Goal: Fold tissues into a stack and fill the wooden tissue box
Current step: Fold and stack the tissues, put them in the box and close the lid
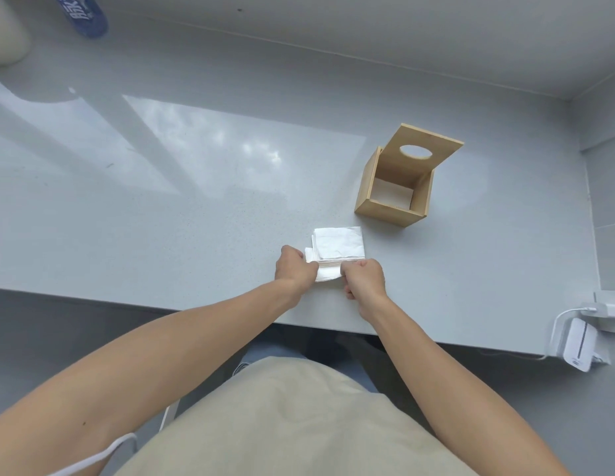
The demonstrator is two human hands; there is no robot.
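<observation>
Just right of the frame's centre, a stack of folded white tissues (337, 249) lies on the pale grey counter (161, 218). The left hand (294, 269) grips the stack's near left edge with curled fingers, and the right hand (364, 278) pinches its near right edge, fingers curled too. Up and to the right, apart from the stack, stands the wooden tissue box (395, 187), its lid (424, 147) with an oval hole tilted open. A blue bottle (84, 13) sits at upper left.
</observation>
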